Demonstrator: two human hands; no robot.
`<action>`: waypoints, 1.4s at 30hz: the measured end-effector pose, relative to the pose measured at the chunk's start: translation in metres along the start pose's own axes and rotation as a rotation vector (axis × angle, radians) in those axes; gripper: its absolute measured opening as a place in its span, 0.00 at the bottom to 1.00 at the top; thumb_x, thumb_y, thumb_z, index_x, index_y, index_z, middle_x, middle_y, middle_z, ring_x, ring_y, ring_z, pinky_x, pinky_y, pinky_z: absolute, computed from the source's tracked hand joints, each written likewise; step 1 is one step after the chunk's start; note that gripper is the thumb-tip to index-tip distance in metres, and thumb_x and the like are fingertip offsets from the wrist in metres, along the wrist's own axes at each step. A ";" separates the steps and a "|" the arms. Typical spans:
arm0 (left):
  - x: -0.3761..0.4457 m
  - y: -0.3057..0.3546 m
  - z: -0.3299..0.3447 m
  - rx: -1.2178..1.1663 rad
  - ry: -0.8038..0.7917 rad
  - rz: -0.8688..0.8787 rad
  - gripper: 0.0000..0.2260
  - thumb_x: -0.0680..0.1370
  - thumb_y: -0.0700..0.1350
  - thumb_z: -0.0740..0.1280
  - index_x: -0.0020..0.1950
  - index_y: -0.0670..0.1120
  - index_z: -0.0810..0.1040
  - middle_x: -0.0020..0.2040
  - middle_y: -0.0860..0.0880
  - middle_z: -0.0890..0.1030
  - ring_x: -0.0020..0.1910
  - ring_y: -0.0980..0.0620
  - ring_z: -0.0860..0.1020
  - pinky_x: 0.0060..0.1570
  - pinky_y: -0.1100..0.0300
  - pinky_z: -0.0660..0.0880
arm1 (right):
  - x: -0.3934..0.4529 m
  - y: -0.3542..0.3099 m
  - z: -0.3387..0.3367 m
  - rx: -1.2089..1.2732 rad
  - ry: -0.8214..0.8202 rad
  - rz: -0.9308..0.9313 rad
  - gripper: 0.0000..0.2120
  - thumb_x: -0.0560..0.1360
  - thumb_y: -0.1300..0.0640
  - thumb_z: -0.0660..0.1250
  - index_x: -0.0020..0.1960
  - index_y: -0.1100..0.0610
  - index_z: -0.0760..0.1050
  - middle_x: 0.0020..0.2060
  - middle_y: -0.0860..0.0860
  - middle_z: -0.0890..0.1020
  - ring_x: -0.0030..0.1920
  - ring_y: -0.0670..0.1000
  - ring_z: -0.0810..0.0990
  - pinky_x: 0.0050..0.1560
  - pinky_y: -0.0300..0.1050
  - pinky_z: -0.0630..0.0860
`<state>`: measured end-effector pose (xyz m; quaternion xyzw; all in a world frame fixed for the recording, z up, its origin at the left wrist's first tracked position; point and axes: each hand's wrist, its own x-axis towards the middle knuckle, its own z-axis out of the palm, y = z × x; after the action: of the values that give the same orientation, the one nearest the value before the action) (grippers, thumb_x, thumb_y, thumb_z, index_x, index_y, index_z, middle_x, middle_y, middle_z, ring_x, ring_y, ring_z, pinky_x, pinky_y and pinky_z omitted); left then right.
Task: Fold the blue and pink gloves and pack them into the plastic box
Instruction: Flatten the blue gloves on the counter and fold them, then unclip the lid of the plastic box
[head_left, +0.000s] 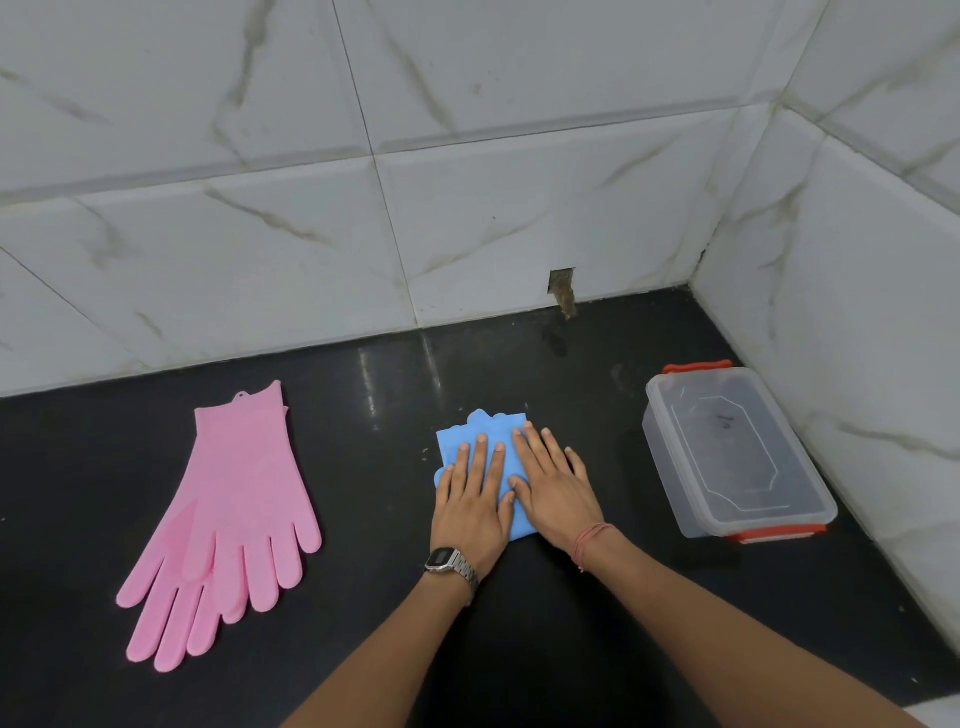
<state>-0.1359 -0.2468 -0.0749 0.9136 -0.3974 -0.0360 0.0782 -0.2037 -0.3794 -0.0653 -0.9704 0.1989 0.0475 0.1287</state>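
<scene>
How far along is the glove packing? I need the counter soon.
Done: the blue gloves look folded into a small bundle. In hand: the left hand and right hand press flat on that bundle. Left: the pink gloves lie unfolded, and the plastic box has its lid on with nothing visible inside.

Bare counter separates pink gloves, lidded box.

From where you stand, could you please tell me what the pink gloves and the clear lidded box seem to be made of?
The pink gloves look like matte silicone or rubber: their surface is finely textured, and they lie limp and flat. The clear lidded box looks like translucent hard plastic with a smooth, slightly frosted finish, and it has red clips at both ends.
</scene>
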 end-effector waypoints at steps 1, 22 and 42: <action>0.000 0.000 0.000 0.009 -0.008 0.004 0.27 0.80 0.58 0.42 0.78 0.50 0.47 0.79 0.48 0.47 0.77 0.46 0.46 0.73 0.50 0.47 | -0.001 0.000 -0.001 0.000 0.000 0.000 0.29 0.83 0.45 0.46 0.79 0.51 0.38 0.79 0.48 0.44 0.78 0.50 0.43 0.76 0.53 0.46; 0.001 -0.002 0.004 0.029 -0.030 -0.007 0.26 0.81 0.57 0.43 0.78 0.52 0.43 0.79 0.50 0.44 0.77 0.48 0.44 0.74 0.50 0.46 | 0.001 -0.004 -0.008 -0.049 -0.075 -0.009 0.29 0.83 0.45 0.46 0.79 0.52 0.40 0.79 0.49 0.44 0.79 0.53 0.45 0.76 0.55 0.48; 0.012 0.033 -0.037 -0.064 0.019 0.131 0.25 0.81 0.55 0.54 0.77 0.51 0.56 0.79 0.48 0.51 0.77 0.48 0.49 0.74 0.52 0.50 | -0.046 0.006 -0.064 0.048 0.126 0.092 0.32 0.82 0.50 0.56 0.79 0.54 0.44 0.79 0.52 0.45 0.79 0.52 0.43 0.76 0.52 0.47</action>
<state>-0.1469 -0.2739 -0.0323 0.8830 -0.4541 -0.0350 0.1133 -0.2452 -0.3846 0.0019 -0.9580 0.2519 -0.0126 0.1367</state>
